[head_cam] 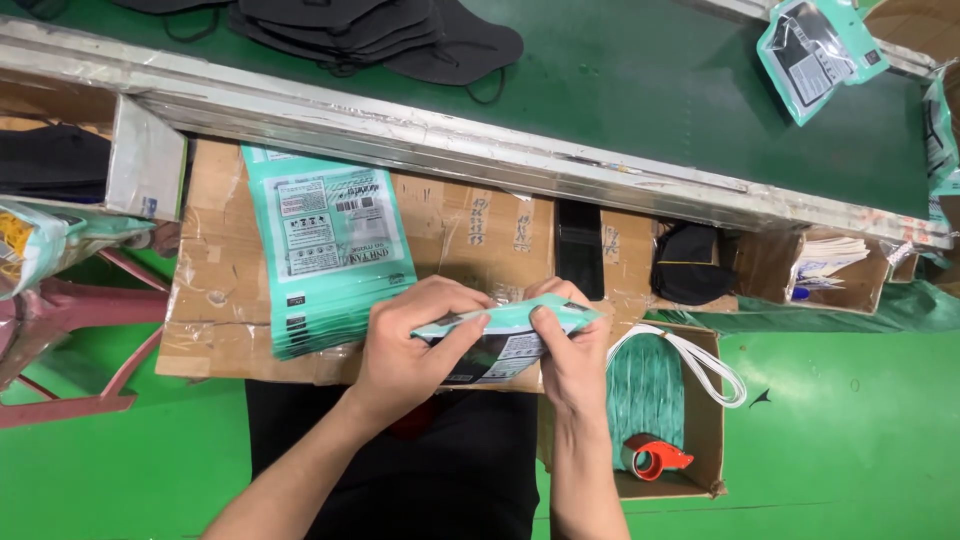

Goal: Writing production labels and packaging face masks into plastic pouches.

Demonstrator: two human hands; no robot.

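My left hand (pixel 410 345) and my right hand (pixel 572 355) both grip one teal plastic pouch (pixel 505 335) with something black inside, held just above a taped cardboard board (pixel 225 300). The fingers pinch the pouch's top edge from both sides. To the left of my hands lies a fanned stack of empty teal pouches (pixel 330 250) with white printed labels, resting on the cardboard.
A green conveyor belt (pixel 640 80) runs across the top, carrying a pile of black masks (pixel 390 35) and a filled teal pouch (pixel 815 50). A metal rail (pixel 450 135) edges it. An open box (pixel 700 440) at right holds teal cloth, white straps and a red tape dispenser (pixel 655 455).
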